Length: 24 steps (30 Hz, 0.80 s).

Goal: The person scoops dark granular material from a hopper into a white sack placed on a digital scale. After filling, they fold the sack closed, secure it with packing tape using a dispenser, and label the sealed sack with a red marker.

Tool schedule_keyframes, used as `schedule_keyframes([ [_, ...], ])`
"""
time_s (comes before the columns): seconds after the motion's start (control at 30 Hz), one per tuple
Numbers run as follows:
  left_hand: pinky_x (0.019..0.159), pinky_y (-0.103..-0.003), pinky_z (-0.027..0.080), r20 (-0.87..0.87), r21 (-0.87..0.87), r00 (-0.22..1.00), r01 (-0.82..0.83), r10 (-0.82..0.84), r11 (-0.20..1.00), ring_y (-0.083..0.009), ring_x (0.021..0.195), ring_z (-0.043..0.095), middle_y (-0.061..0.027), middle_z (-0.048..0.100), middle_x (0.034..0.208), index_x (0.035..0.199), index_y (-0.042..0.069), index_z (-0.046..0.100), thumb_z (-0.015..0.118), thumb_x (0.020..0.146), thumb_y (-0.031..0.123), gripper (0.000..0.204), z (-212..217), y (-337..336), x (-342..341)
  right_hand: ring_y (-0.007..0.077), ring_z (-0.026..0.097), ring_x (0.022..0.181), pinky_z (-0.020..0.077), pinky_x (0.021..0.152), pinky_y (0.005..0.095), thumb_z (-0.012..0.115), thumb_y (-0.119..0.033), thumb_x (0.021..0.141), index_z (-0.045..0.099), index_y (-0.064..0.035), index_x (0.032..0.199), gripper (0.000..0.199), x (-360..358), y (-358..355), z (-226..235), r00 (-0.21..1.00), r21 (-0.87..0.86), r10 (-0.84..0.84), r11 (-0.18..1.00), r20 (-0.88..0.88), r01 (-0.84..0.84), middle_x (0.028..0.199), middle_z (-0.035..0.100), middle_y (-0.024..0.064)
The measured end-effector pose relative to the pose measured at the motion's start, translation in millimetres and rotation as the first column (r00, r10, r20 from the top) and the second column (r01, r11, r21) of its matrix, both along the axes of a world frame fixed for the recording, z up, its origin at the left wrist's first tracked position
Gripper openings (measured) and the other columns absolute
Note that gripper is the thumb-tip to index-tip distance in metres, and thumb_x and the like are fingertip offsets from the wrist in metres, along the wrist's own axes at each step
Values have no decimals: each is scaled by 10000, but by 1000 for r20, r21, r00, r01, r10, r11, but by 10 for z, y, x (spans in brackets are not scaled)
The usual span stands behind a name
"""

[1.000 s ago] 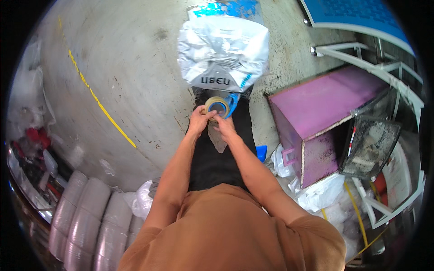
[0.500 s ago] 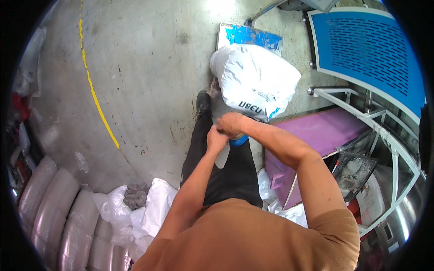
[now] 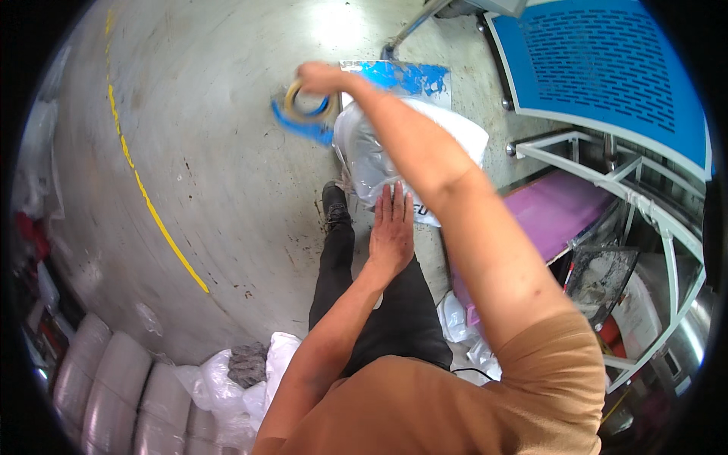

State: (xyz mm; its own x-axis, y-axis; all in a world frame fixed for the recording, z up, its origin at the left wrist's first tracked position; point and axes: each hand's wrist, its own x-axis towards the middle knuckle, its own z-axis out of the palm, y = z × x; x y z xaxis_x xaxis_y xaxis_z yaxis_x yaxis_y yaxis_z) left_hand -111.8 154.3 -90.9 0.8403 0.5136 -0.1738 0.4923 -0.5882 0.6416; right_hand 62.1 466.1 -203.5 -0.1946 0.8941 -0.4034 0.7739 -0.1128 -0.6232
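A stuffed white plastic sack [image 3: 356, 155] lies in front of me, on the near side of a low platform with peeling blue paint [image 3: 402, 76]. My left hand [image 3: 392, 235] is pressed flat against the sack's near side, fingers stretched out. Reaching across above the sack, my right hand [image 3: 318, 78] is closed on a roll of blue tape [image 3: 291, 104] at the sack's far left. A loose blue strip [image 3: 292, 127] hangs between the roll and the sack, slightly blurred. My right forearm hides part of the sack.
A blue slotted panel [image 3: 599, 68] with a white metal frame [image 3: 667, 250] stands at the right. Beside it is a purple board [image 3: 557, 205]. Plastic-wrapped rolls [image 3: 91, 371] and crumpled clear bags [image 3: 227, 387] lie at the lower left. A yellow line [image 3: 155, 208] crosses the floor.
Both hands were together at the sack's near edge. My right hand has swung far and left with the tape roll; my left has opened flat on the sack.
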Motion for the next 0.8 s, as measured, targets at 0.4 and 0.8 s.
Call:
schedule_keyframes([
  [0.4, 1249, -568, 200, -208, -116, 967, 125, -147, 985, -522, 1539, 155, -347, 166, 1651, 1547, -60, 344, 852, 743, 186, 982, 366, 86, 213, 172, 659, 863, 536, 675, 319, 598, 99, 804, 472, -96, 1476, 711, 2834, -4204, 616, 85, 28, -960, 81, -268, 996, 1042, 665, 95],
  [0.8, 1232, -534, 249, -254, 80, 962, 120, -97, 989, -535, 1519, 195, -344, 165, 1653, 1556, -37, 346, 842, 806, 216, 934, 183, -216, 250, 259, 622, 1138, 490, 979, 375, 644, 29, 842, 547, -114, 1433, 616, 225, -6448, 693, -48, 0, -959, -50, -279, 999, 1247, 629, 146],
])
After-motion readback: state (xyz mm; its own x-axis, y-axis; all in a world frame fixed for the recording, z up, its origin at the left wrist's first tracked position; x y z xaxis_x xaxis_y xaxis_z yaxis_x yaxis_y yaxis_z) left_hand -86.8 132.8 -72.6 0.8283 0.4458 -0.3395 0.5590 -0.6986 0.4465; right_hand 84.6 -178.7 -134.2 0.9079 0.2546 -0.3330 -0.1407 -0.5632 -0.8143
